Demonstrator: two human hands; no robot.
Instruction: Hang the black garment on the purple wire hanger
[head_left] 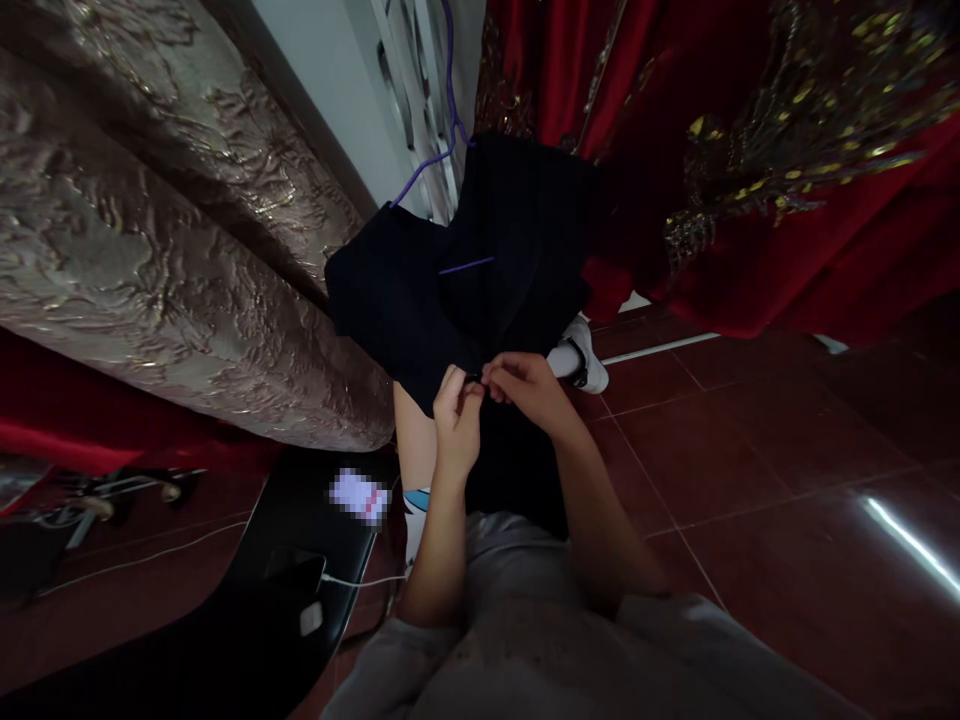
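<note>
The near edge of a dark garment [480,310] is pinched between the thumb and fingers of the left hand [457,412]; it is gripped just beside by the right hand [525,387], fingertips almost meeting. What lies between them cannot be told in the shade. The cloth is probably best steadied by one hand while small movements are made with the other, without the purple hanger [452,110] above being tugged. To the left, a lit phone [358,497] is laid on a black bench [217,640]. Sequinned red cloth [757,270] is hung above reddish tiles [675,470].
</note>
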